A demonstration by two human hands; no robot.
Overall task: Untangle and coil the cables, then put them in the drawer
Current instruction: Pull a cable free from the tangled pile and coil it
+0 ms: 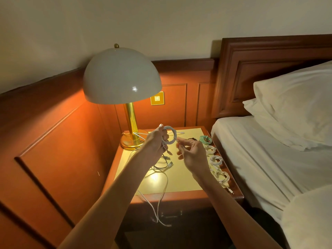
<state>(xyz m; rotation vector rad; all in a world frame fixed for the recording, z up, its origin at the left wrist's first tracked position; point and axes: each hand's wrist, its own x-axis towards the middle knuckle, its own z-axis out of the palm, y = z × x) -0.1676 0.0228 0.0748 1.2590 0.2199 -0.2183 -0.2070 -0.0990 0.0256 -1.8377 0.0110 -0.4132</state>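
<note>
Both hands are up over the bench [181, 178], close together but not touching. The left hand [156, 141] is clamped on a white coil [171, 135], fingers curled through the loop and thumb on top, with a short tail dangling below the fist. The right hand [193, 154] sits just beside that coil, its fingers [179, 145] curled and drawn toward the thumb. Something tiny may be caught at the tips, maybe the cable's end, but it's too small for me to tell. Beneath the hands, a loose tangle [162, 165] of dark and white cable lies on the yellow top, partly hidden by the left wrist. One white strand [159, 200] spills over the front edge and hangs into the shadow. Along the bed side of the bench, finished coils lie in a row: a green coil [205, 139] at the back, then three white coils [216, 159] toward the front, the nearest with a plug trailing off. Something dark [192, 139] peeks out behind the right hand's fingers, mostly covered, so I can't say what it is. The drawer [171, 213] below sits in deep shade, with only a faint handle showing. A domed lamp [122, 76] glows at the back left corner, and the bed [260, 159] runs off the right edge.
</note>
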